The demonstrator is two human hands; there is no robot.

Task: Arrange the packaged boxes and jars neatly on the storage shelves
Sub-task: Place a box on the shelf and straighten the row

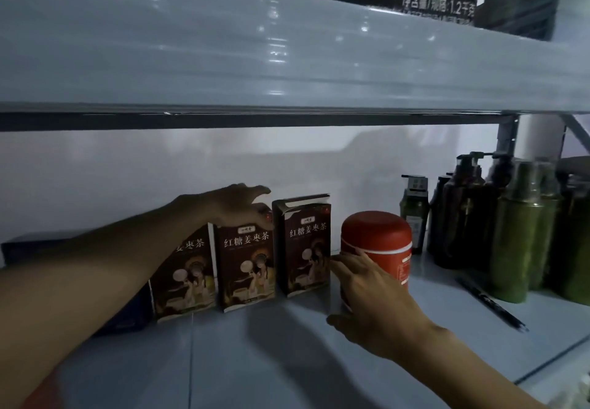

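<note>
Three tea boxes [245,268] stood in a row, lower centre on the shelf [255,344], with the red jar [380,236] just right. The left hand [230,205] lay slack on the middle one. The right hand [370,290], fingers straight, touched the rightmost box [305,249]. A hard nudge could topple it or knock the jar.

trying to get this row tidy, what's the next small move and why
Probably nudge the rightmost dark brown tea box leftward with the right hand, which touches its right edge. It stands apart from and behind the middle dark brown tea box, which the left hand rests on.
</note>
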